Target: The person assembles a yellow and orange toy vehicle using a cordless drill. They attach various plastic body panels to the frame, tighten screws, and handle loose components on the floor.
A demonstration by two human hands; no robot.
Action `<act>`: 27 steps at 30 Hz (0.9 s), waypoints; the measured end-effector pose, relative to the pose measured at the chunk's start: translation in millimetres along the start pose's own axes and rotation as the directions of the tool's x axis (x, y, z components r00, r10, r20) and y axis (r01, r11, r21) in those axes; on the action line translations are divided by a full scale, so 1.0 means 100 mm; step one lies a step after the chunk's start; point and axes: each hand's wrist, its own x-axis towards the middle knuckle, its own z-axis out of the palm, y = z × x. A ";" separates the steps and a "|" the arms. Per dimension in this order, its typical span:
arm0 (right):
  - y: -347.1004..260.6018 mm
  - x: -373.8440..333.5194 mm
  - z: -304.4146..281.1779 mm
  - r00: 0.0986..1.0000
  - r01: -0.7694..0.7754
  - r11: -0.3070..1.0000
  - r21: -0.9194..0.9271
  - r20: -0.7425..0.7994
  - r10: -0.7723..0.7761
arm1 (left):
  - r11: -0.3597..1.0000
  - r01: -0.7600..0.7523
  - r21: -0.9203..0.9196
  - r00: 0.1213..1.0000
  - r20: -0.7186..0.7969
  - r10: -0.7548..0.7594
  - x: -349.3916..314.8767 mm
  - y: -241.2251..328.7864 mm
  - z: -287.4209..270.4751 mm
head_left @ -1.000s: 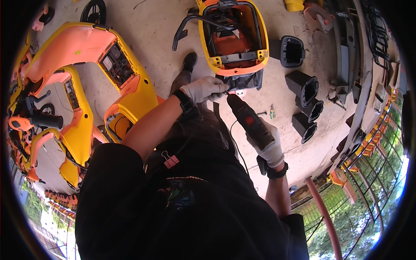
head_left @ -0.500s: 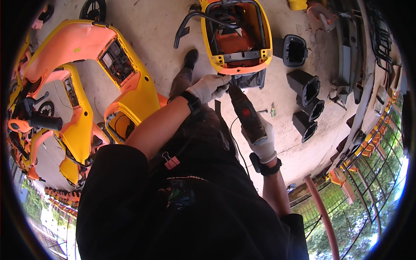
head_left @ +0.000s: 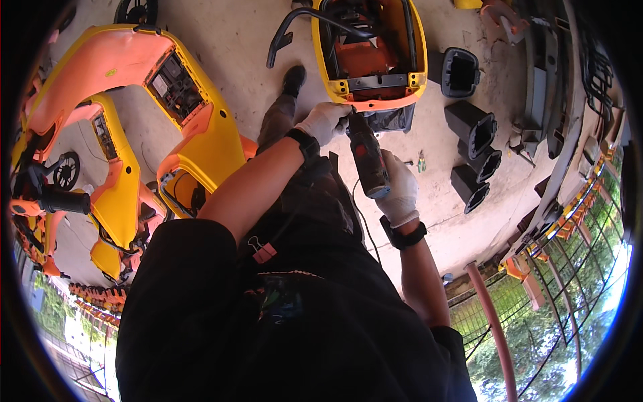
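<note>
My right hand [head_left: 398, 192], in a pale work glove, is wrapped round a dark corded power drill [head_left: 368, 161]. The drill's front end points up toward the near edge of a yellow-and-orange scooter body [head_left: 372, 105]. My left hand [head_left: 323, 123], gloved too, is closed beside the drill's tip at that edge. What its fingers pinch is too small and hidden to make out. Inside the body's open frame lie a black crossbar [head_left: 372, 84] and an orange floor. A black bin-like part [head_left: 392, 120] shows beneath the near edge.
More yellow-and-orange scooter bodies [head_left: 207, 157] stand at the left. Several black plastic housings [head_left: 472, 130] lie on the concrete floor to the right, near green-handled pliers [head_left: 421, 161]. A bent black tube [head_left: 284, 33] reaches over the frame. A dark cable [head_left: 362, 214] hangs below the drill.
My right hand and the drill have moved up and slightly left, toward the scooter body's near edge. My left hand has shifted slightly up. The view has shifted a little.
</note>
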 end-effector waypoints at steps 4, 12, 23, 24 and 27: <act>0.02 0.11 0.03 1.000 0.000 0.999 -0.039 0.018 0.001 | 0.994 -0.005 0.107 1.000 0.014 0.004 0.14 0.03 -0.08; 0.14 0.27 0.10 0.997 -0.065 0.997 0.036 0.050 0.064 | 0.981 0.065 0.183 0.989 -0.144 -0.038 0.30 0.10 -0.03; 0.32 0.43 0.14 0.975 -0.210 0.948 0.239 0.124 0.184 | 0.967 0.182 0.177 0.973 -0.172 -0.152 0.43 0.16 -0.08; 0.36 0.45 0.16 0.971 -0.230 0.937 0.262 0.132 0.201 | 0.964 0.192 0.182 0.972 -0.174 -0.161 0.42 0.17 -0.06; 0.42 0.48 0.19 0.963 -0.261 0.919 0.295 0.144 0.227 | 0.972 0.185 0.147 0.969 -0.190 -0.156 0.38 0.20 -0.02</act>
